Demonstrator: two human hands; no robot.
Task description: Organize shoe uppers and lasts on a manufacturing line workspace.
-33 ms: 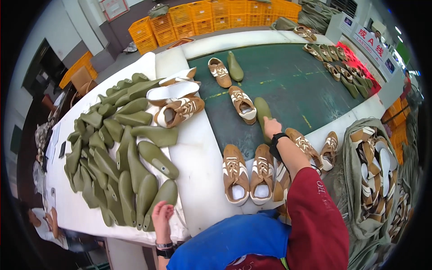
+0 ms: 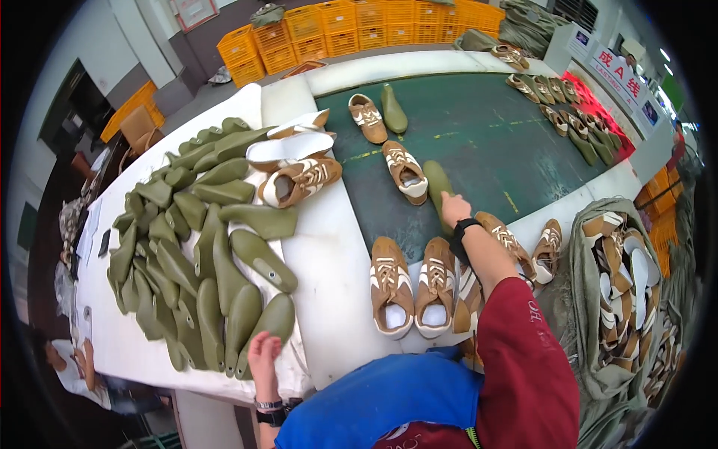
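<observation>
My right hand is closed on the heel end of a green shoe last, which lies on the dark green belt. Just left of that last sits a brown and white sneaker. My left hand hovers at the front edge of the white table, fingers loosely bent and apart, holding nothing. Close by it is another green last, at the edge of a large pile of lasts. Two laced sneakers stand side by side before me, on the white ledge.
More sneakers stand right of my forearm, beside a grey-green sack of shoe parts. Farther along the belt are a sneaker and last. Shoes and lasts line its far right end. Orange crates stand behind.
</observation>
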